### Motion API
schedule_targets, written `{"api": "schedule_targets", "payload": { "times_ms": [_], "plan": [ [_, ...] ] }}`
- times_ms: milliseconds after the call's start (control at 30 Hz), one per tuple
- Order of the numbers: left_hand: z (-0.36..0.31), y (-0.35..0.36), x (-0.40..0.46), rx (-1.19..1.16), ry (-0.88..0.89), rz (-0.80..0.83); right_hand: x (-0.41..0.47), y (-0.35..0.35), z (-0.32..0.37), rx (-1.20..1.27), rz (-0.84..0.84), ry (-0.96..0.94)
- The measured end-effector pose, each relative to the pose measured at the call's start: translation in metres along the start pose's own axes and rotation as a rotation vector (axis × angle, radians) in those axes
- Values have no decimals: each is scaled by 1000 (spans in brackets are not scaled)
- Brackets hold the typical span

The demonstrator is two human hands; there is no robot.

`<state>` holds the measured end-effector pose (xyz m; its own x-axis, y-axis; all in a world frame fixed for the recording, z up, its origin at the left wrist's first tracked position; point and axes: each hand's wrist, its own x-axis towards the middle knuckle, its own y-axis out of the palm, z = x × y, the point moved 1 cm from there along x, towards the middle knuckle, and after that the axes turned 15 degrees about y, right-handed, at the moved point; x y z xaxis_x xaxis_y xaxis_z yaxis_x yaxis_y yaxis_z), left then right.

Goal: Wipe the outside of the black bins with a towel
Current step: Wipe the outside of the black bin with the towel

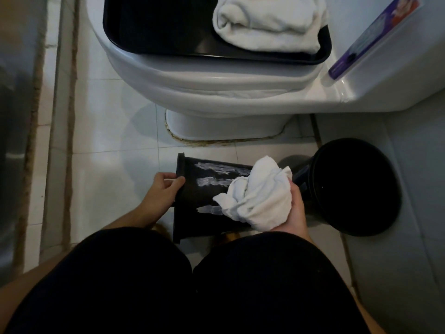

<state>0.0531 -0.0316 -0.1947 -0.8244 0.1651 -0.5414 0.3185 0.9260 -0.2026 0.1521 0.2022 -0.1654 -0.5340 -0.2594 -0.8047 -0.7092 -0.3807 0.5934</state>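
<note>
Black bin on its side, towel pressed to its wall

Before the toilet, a black bin lies above the floor tiles, long axis running left to right, rim leftward (its base is hidden by the towel). A second bin stands upright, just right of it. The left hand grips the rim, fingers curled over its edge. The right hand, palm up, clutches a bunched white towel against the bin's side.

Dim tiled floor, probably bathroom.
</note>
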Motion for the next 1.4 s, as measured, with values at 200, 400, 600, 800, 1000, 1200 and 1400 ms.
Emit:
{"api": "schedule_targets", "payload": {
  "times_ms": [200,400,600,800,1000,1200,1400],
  "plan": [
    [-48,-13,-1,453,731,17,6,12,0,-64,-29,-9],
    [-100,37,-4,135,265,667,9,46,2,-159,97,17],
    [-116,39,2,255,389,438,-10,67,27,-572,-93,-14],
    [-156,33,-15,293,384,388,-51,104,51,-1039,-151,32],
    [-193,20,-39,177,313,248,-98,147,76,-1120,-113,42],
    [-198,20,-67,-12,282,27,-126,160,61,-1026,-133,-78],
    [-176,26,-86,-64,317,-140,-111,135,28,-900,-262,-281]
  ]
}}
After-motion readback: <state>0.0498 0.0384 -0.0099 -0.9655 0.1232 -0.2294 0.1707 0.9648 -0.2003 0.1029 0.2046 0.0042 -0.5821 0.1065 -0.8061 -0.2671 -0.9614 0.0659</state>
